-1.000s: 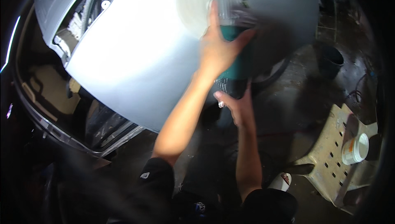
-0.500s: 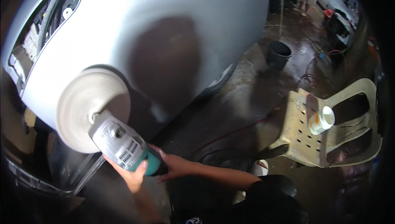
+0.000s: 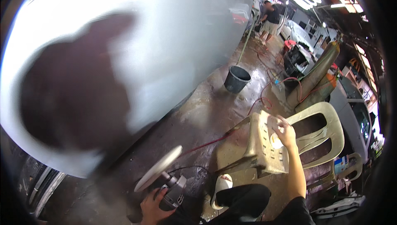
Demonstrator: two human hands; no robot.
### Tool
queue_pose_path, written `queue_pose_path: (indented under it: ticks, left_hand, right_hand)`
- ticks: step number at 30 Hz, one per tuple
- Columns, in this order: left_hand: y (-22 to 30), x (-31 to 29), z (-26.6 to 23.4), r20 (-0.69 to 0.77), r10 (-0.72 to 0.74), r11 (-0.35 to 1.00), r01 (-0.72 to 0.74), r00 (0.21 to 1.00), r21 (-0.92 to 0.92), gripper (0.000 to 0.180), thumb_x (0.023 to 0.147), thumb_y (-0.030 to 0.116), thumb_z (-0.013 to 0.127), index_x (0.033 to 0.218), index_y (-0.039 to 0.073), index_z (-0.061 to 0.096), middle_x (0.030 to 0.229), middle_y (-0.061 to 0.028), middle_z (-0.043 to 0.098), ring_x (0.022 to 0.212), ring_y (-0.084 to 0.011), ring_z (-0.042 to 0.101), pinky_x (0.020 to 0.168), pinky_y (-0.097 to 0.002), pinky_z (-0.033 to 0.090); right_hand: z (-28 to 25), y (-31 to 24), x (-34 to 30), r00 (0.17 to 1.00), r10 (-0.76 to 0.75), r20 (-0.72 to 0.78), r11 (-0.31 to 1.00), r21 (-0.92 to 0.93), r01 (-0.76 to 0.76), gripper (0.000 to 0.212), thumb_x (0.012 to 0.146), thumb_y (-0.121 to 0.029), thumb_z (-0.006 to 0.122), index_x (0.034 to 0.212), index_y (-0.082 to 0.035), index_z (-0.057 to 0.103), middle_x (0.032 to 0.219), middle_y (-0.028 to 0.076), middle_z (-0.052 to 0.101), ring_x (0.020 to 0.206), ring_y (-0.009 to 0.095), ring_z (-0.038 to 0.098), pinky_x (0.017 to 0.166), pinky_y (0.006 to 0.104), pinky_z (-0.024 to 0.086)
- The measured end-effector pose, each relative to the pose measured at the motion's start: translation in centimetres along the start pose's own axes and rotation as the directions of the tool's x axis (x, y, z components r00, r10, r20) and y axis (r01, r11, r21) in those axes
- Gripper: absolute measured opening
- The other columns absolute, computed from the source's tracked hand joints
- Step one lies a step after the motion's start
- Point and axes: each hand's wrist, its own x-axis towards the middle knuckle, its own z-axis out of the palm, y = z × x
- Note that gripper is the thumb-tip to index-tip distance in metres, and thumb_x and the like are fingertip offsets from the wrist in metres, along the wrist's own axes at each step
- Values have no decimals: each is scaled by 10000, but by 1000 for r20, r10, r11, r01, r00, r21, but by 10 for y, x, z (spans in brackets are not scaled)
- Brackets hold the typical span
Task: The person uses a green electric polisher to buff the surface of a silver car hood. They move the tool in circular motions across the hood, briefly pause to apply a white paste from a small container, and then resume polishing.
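I view the left hand (image 3: pixel 154 208) at 7 o'clock, fingers curled round the polisher (image 3: pixel 176 190), disc tilted; at 4 o'clock the right hand (image 3: pixel 286 132), fingers partly bent, is at the white tub (image 3: pixel 275 142) on the chair (image 3: pixel 264 159); I cannot tell whether it grips.

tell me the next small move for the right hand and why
Probably close the right hand gently on the tub: it is already at the tub on the chair, though whether it grips yet is unclear. The left hand holds the polisher, its pad clear of the panel.
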Motion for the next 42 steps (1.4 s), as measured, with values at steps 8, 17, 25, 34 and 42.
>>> queue_pose_path:
  ticks: [8,17,25,34,42]
  left_hand:
    - [-4,-7,5,240,29,996,-47,970,71,858,675,425,819,1466,311,509,1335,-155,571,1088,-399,616,935,-485,521]
    - [19,-21,15,347,20,961,-113,938,251,893,640,416,836,1463,384,493,1313,-136,580,1134,-385,583,967,-480,494]
    - [17,-19,13,261,-61,972,-2,963,236,869,652,417,845,1453,338,518,1375,-138,564,1188,-357,575,978,-460,489]
    - [17,-11,15,311,2,970,-78,950,232,906,591,431,877,1425,325,538,1297,-141,598,1120,-368,614,912,-473,521]
    - [18,0,8,320,-15,956,-80,947,282,948,546,390,897,1420,362,533,1238,-167,599,1049,-365,640,884,-454,537]
  right_hand:
    - [27,53,-29,960,274,48,949,-172,-263,1164,687,-165,871,1609,-252,164,1349,262,526,1189,422,573,984,461,496]
    - [32,108,-9,913,318,255,947,-137,-292,1320,636,-134,882,1618,-253,8,1086,283,690,1037,441,669,908,451,542]
    - [21,125,-4,865,457,210,889,-84,-449,935,601,-233,926,1374,28,469,932,191,721,842,307,728,760,402,581]
    - [39,156,18,669,473,574,875,-212,-436,651,661,-363,894,1110,59,684,1065,199,723,951,284,705,832,379,544]
    - [39,158,15,645,352,679,913,-96,-397,646,721,-375,854,1204,5,656,1135,176,712,1049,313,677,916,386,524]
